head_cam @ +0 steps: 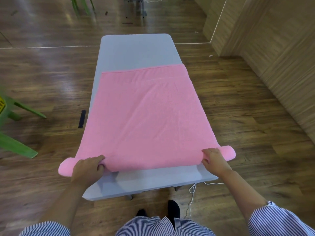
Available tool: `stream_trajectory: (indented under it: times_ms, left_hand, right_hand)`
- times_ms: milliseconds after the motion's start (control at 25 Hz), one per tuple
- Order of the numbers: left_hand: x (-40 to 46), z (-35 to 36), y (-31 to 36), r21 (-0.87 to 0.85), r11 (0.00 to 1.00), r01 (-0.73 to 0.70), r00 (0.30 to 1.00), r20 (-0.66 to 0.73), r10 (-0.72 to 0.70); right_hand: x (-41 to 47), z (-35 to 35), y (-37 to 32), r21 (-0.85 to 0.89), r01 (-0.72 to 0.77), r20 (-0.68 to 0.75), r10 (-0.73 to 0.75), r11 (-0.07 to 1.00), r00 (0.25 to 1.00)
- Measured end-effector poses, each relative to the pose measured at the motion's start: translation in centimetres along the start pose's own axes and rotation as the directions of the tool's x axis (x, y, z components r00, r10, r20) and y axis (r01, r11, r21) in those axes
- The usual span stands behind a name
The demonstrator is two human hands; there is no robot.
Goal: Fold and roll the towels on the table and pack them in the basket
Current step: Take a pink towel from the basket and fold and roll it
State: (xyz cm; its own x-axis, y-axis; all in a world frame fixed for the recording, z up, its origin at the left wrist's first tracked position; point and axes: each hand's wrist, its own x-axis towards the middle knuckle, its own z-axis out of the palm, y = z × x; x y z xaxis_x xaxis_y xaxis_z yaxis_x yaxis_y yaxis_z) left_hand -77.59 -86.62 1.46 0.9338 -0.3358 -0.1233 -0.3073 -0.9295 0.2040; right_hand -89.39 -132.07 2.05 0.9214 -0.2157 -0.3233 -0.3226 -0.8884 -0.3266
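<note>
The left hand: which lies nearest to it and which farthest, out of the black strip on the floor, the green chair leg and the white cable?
From the left hand, in the head view:
1. Black strip, on the floor just beyond it, beside the table's left edge.
2. Green chair leg, farther left.
3. White cable, on the floor at the table's near right corner; close to the chair leg's range, so that order is unsure.

Bright, even room light; pale glare on the wooden floor [51, 53]; edges bend and blur, green chair [15, 116] smeared.
</note>
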Motion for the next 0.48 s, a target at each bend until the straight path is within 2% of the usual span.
stream_trajectory:
  times_ms: [120, 200, 360, 480]
  left_hand:
    - [-1.4, 0.2, -1.1, -0.008, 0.995, 0.096, 0.995, -0.027, -0.096]
    - [-1.8, 0.2, -1.3, -0.006, 0.995, 0.096, 0.995, -0.025, -0.096]
    - [-1.2, 0.9, -0.9, 0.015, 0.999, -0.043, 0.997, -0.065, 0.044]
    - [-1.5, 1.0, -0.3, 0.011, 0.994, -0.111, 0.979, -0.173, 0.111]
  right_hand:
    - [-0.3, 1.2, -0.9, 0.009, 0.042, -0.003, -0.042, 0.999, 0.999]
    - [-0.8, 1.4, -1.2, -0.007, 0.053, -0.004, -0.053, 0.999, 0.999]
    - [-1.4, 1.0, 0.0, -0.093, 0.054, 0.018, -0.052, 0.994, 0.998]
    - [-1.6, 0.8, 0.5, -0.102, 0.059, 0.007, -0.058, 0.993, 0.998]
